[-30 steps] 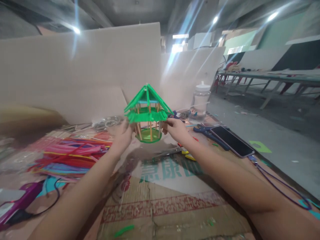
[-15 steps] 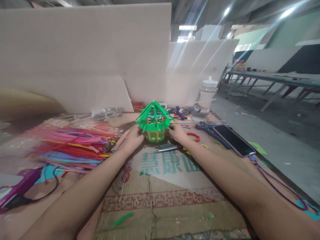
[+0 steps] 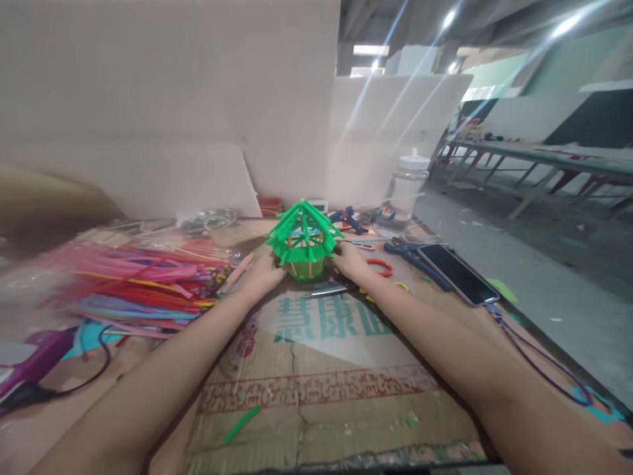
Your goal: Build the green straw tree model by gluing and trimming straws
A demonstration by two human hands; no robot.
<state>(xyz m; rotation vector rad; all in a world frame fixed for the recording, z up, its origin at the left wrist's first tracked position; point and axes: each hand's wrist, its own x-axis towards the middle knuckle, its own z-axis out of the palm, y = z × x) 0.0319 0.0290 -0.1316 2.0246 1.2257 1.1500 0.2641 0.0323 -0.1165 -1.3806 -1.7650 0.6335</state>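
Note:
A small pavilion model (image 3: pixel 305 237) with a green, two-tiered roof of fuzzy strips stands upright near the middle of the view, on the far part of the cardboard sheet (image 3: pixel 336 429). My left hand (image 3: pixel 267 269) is at its left side and my right hand (image 3: pixel 346 259) at its right side. Both hands have their fingers partly hidden by the model and its roof edge, so their grip cannot be made out. Just in front of the model and by my right hand lie scissors (image 3: pixel 329 291) with metal blades. A loose green strip (image 3: pixel 242 424) rests on the near cardboard.
Colourful strips (image 3: pixel 153 277) are heaped at the left, beside a purple glue gun (image 3: pixel 44 359). At the right are a phone (image 3: pixel 457 274) with a cable, dark pliers (image 3: pixel 418 260) and a water bottle (image 3: pixel 401 191). White boards (image 3: pixel 173 86) stand behind.
The view has shifted slightly. The model appears tilted a little, with its roof leaning more toward me and less of its base showing. Both hands stay beside it.

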